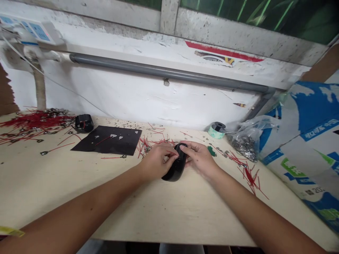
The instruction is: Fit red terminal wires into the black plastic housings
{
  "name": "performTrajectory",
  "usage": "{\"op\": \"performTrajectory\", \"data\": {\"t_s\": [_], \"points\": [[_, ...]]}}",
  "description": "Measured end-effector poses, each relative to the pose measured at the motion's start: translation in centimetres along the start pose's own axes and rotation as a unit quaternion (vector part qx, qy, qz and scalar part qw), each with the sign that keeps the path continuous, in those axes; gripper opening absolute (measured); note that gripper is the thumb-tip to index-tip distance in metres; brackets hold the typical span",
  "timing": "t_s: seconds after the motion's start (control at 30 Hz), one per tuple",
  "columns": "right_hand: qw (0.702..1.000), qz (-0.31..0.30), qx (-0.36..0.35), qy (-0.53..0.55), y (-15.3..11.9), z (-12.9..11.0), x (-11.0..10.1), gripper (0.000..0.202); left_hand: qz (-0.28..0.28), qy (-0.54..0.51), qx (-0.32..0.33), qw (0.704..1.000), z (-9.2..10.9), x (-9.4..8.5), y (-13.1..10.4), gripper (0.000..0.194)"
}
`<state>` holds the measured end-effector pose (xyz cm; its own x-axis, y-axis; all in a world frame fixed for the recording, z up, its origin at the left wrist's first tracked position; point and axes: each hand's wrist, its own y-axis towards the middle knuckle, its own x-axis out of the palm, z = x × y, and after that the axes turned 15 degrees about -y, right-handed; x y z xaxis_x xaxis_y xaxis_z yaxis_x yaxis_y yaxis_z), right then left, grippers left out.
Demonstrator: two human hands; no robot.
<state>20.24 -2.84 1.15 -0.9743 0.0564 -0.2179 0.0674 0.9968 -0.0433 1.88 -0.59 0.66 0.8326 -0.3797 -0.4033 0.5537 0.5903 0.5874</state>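
A glossy black rounded casing [175, 169] stands tilted at the middle of the wooden table [148, 211]. My right hand [199, 157] grips its upper right side, thumb on the near face and fingers behind. On its left side, my left hand [157, 158] pinches a short red wire [172, 152] between thumb and fingertips, close against the casing. What is at the wire's inner end is too small to tell. Behind the hands lie scattered red wires [144, 144] with small metal pieces.
At the left are a pile of red wires [34, 120], a small black part [84, 123] and a black sheet [108, 140] with metal tabs. At the right are a tape roll [217, 129], a bag of metal pieces [245, 144], more red wires [250, 176] and a large printed carton [304, 148].
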Motion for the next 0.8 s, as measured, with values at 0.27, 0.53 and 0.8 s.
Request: {"op": "performTrajectory", "data": {"t_s": [0.27, 0.53, 0.8], "points": [[1.000, 0.000, 0.006, 0.011, 0.01, 0.00, -0.04, 0.049, -0.011, 0.021, 0.011, 1.000, -0.36, -0.23, -0.13, 0.019], [1.000, 0.011, 0.009, 0.006, 0.08, 0.13, 0.02, 0.047, -0.016, 0.022, 0.035, 0.999, -0.53, -0.21, -0.12, 0.019], [1.000, 0.006, 0.015, 0.019, 0.06, 0.10, -0.09, 0.050, -0.011, 0.017, 0.027, 0.999, -0.05, -0.41, -0.05, 0.021]]}}
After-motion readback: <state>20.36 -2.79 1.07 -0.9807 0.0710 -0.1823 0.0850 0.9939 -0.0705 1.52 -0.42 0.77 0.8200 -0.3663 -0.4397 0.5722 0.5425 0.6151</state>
